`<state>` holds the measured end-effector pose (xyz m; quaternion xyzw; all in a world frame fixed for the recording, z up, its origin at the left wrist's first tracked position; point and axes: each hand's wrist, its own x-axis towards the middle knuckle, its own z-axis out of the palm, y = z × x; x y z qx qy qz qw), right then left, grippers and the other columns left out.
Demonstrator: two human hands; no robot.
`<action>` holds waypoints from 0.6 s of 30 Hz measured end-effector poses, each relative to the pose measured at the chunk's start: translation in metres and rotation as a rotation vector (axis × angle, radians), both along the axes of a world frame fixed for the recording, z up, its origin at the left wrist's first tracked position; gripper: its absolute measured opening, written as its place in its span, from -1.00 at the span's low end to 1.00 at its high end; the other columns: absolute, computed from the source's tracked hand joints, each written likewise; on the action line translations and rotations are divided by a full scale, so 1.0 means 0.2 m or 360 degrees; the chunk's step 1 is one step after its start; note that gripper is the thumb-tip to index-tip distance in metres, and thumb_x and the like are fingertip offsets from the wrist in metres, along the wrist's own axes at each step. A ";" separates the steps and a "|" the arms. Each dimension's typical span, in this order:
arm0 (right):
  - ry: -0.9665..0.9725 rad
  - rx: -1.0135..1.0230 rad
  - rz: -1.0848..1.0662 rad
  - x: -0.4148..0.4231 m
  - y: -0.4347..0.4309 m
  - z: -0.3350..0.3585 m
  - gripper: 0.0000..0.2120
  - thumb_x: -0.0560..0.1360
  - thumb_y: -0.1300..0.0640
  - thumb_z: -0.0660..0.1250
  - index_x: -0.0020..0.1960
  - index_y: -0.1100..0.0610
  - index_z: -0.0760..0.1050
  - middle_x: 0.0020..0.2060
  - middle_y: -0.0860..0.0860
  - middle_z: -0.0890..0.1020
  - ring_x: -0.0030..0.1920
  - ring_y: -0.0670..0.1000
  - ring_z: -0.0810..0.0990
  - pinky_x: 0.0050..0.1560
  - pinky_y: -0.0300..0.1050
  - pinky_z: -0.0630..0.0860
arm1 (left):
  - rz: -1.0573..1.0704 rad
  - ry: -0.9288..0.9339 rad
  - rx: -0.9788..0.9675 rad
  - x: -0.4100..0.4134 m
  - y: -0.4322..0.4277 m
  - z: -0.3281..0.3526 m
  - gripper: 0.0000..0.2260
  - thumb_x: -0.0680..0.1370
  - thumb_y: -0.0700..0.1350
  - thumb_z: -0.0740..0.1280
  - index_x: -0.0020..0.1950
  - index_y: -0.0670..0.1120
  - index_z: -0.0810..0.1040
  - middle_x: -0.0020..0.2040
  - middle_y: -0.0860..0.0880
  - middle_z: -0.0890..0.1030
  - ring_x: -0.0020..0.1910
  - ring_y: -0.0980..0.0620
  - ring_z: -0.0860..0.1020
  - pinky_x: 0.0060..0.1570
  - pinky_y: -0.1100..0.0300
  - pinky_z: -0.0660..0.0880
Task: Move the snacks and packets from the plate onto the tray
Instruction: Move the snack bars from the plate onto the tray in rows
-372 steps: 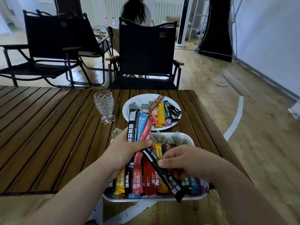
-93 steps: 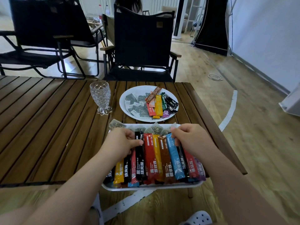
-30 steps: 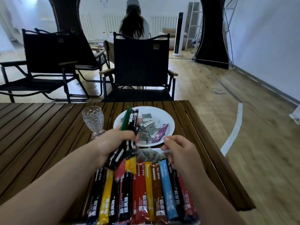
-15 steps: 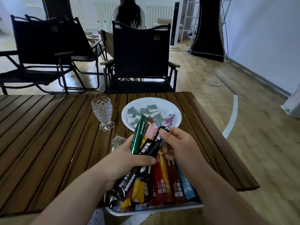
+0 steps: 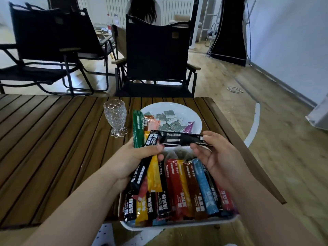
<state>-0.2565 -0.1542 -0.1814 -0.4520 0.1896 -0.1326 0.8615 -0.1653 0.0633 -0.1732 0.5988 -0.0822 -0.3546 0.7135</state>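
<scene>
Lower centre: the tray lined with coloured stick packets; above it the white plate holds grey sachets. Mid-frame, my left hand grips a bundle of sticks, and my right hand pinches one glossy black stick by its end. I judge them light, limp and slick: best taken at a crimped end.

Brown slatted worktop in a room with black folding chairs

A patterned clear glass goblet stands upright on the worktop, near its far edge. Just past that edge is a black folding chair, and a person's long dark hair shows above its backrest. More black chairs stand to the left. A white radiator lines the back wall, with a black drape to the right. A coil of pale cable and a curved white line lie on the wood floor.
</scene>
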 end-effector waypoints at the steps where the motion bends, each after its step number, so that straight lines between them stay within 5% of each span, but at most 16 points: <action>1: 0.0004 -0.0099 0.0110 -0.01 0.01 0.01 -0.84 0.53 0.26 0.39 0.11 0.18 0.56 -0.05 0.25 0.74 -0.11 0.16 0.76 -0.29 -0.15 0.65 | 0.0015 0.0036 -0.0061 -0.01 -0.01 0.00 -0.55 0.45 -0.16 0.54 0.29 -0.19 0.51 -0.16 -0.17 0.67 -0.17 -0.13 0.68 -0.15 0.00 0.65; 9: 0.0251 -0.1102 0.0675 -0.09 0.03 0.11 -0.82 0.53 0.29 0.42 0.11 0.12 0.62 -0.07 0.12 0.73 -0.08 0.12 0.73 -0.12 -0.10 0.63 | 0.0252 0.0029 -0.0302 -0.05 -0.05 0.01 -0.58 0.36 -0.12 0.55 0.16 -0.20 0.57 -0.24 -0.19 0.62 -0.32 -0.08 0.65 -0.28 0.05 0.64; 13: 0.0298 -0.1065 0.0908 -0.10 0.05 0.12 -0.85 0.54 0.30 0.40 0.04 0.11 0.66 -0.16 0.02 0.72 -0.37 -0.13 0.55 -0.42 -0.30 0.38 | 0.0193 0.0035 -0.0226 -0.08 -0.07 0.01 -0.66 0.35 -0.06 0.55 0.02 -0.17 0.54 -0.29 -0.16 0.60 -0.40 -0.04 0.60 -0.38 0.12 0.59; 18: 0.0318 -0.1153 0.0976 -0.10 0.03 0.10 -0.86 0.54 0.21 0.45 -0.03 -0.02 0.69 -0.14 0.04 0.73 -0.39 -0.12 0.49 -0.41 -0.28 0.33 | 0.0325 0.0127 -0.0199 -0.09 -0.09 0.01 -0.75 0.42 -0.07 0.53 -0.03 -0.14 0.57 -0.34 -0.14 0.60 -0.47 -0.03 0.57 -0.43 0.14 0.57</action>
